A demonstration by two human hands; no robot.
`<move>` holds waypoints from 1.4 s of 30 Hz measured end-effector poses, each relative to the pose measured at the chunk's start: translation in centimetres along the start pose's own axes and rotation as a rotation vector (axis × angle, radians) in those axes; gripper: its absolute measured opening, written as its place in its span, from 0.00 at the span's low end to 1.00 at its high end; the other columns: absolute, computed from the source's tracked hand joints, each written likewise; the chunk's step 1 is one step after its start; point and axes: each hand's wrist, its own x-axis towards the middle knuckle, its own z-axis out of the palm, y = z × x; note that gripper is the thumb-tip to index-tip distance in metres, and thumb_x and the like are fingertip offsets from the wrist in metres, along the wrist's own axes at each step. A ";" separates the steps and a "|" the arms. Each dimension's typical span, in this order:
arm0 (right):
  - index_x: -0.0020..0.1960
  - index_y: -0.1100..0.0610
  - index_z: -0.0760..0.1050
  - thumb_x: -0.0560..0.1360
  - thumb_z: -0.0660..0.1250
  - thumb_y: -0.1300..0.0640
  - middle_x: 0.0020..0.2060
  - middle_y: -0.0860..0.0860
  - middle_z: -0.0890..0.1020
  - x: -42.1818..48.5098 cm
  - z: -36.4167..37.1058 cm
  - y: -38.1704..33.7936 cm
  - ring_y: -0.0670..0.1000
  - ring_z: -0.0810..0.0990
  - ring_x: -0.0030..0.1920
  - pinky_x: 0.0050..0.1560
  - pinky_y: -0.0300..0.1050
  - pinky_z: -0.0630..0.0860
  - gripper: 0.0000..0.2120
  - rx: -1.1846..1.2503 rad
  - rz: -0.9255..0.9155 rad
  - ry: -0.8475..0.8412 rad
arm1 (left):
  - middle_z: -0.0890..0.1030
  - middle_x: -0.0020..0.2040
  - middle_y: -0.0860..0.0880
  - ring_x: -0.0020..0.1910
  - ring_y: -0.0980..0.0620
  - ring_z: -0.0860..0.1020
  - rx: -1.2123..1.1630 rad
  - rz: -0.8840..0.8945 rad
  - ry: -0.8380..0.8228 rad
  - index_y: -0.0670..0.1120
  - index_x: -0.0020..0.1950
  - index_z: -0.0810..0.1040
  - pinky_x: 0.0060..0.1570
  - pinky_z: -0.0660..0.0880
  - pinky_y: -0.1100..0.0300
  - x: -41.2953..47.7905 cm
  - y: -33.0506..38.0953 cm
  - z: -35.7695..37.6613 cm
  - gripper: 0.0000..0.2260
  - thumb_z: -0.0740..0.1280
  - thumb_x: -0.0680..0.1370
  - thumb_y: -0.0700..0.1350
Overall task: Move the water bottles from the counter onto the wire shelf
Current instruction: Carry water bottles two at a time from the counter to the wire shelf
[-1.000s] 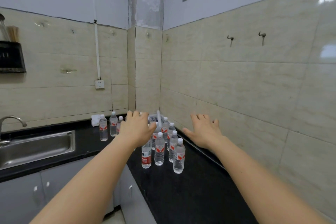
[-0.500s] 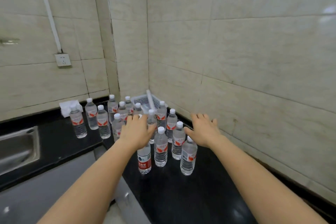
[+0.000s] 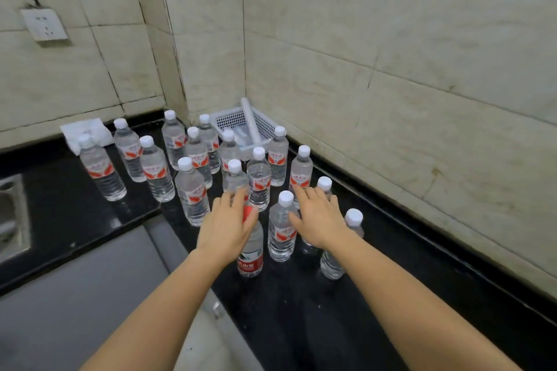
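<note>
Several clear water bottles with white caps and red-white labels [image 3: 193,190] stand clustered on the black counter [image 3: 301,316] near the wall corner. One bottle with a red cap and a red label [image 3: 250,253] stands nearest the counter's inner edge. My left hand [image 3: 226,226] hovers over its top with fingers stretched forward, the thumb beside the red cap. My right hand [image 3: 318,218] is spread flat above the bottles to the right, next to a white-capped bottle [image 3: 281,229]. Neither hand holds anything. No wire shelf is in view.
A white perforated plastic basket [image 3: 232,122] sits in the corner behind the bottles. A white folded packet [image 3: 86,129] lies at the back left. A steel sink [image 3: 12,214] is at the left edge. A wall socket [image 3: 45,24] hangs above. Tiled walls close in behind and on the right.
The view has tilted down and closer to the counter. Both hands have come down toward the front bottles, the left one over the red-capped bottle.
</note>
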 end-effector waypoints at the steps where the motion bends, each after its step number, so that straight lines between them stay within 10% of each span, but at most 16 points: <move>1: 0.78 0.54 0.53 0.80 0.58 0.47 0.72 0.54 0.67 0.5 0.4 -0.2 0.57 0.62 0.72 0.69 0.58 0.60 0.30 -0.006 -0.013 -0.005 | 0.70 0.67 0.44 0.63 0.43 0.70 0.011 0.018 -0.019 0.46 0.73 0.62 0.57 0.73 0.47 0.1 -0.3 0.4 0.24 0.55 0.80 0.56; 12: 0.71 0.56 0.63 0.81 0.58 0.51 0.65 0.55 0.74 1.6 1.8 -0.8 0.57 0.68 0.66 0.64 0.56 0.64 0.20 -0.081 -0.104 0.009 | 0.76 0.53 0.49 0.56 0.46 0.74 0.039 0.128 -0.143 0.47 0.64 0.72 0.52 0.75 0.50 0.6 -1.3 1.4 0.17 0.66 0.76 0.49; 23: 0.47 0.57 0.74 0.73 0.69 0.52 0.43 0.52 0.78 -7.4 -0.1 1.7 0.53 0.76 0.45 0.46 0.50 0.75 0.09 0.468 0.143 0.008 | 0.75 0.41 0.50 0.44 0.47 0.76 -0.087 0.106 -0.066 0.48 0.41 0.77 0.42 0.74 0.53 -3.3 1.8 1.1 0.05 0.68 0.72 0.49; 38: 0.45 0.54 0.81 0.69 0.75 0.54 0.33 0.46 0.78 -42.3 -12.2 13.8 0.40 0.71 0.30 0.31 0.31 0.67 0.07 0.611 0.392 0.224 | 0.80 0.37 0.51 0.39 0.53 0.78 -0.516 0.452 -0.118 0.54 0.42 0.82 0.44 0.76 0.52 -25.6 25.4 -2.0 0.06 0.76 0.67 0.48; 42: 0.40 0.59 0.79 0.70 0.74 0.53 0.28 0.48 0.72 -52.5 -17.5 17.2 0.43 0.66 0.28 0.31 0.39 0.64 0.09 0.566 0.414 0.398 | 0.82 0.39 0.51 0.41 0.52 0.80 -0.647 0.512 -0.099 0.52 0.44 0.84 0.45 0.77 0.54 -32.2 34.3 -4.5 0.09 0.77 0.66 0.48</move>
